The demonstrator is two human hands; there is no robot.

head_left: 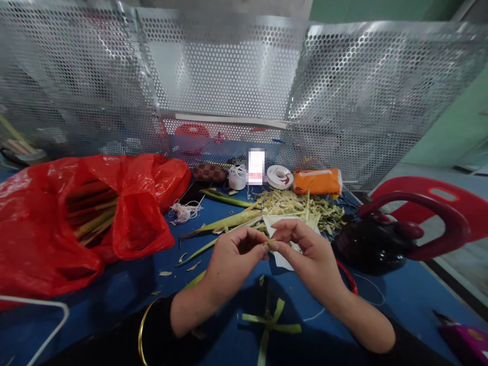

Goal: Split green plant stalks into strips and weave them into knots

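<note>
My left hand [233, 259] and my right hand [314, 259] meet over the middle of the blue table. Their thumbs and fingertips pinch a small yellow-green piece of leaf strip [271, 243] between them, mostly hidden by the fingers. Below the hands, a cross of flat green leaf strips [270, 322] lies on the table. White paper [282, 262] shows behind and under my right hand. Long green leaves [224, 222] stretch left from a heap of shredded leaf scraps [305, 206].
At left sits a red plastic bag [145, 218] holding long leaf stalks [99, 221]. White string [185, 210], a checked case [209, 173], a ribbon spool [280, 177] and an orange packet [317, 181] line the back before a perforated metal screen [221, 66]. A black kettle [366, 249] stands right.
</note>
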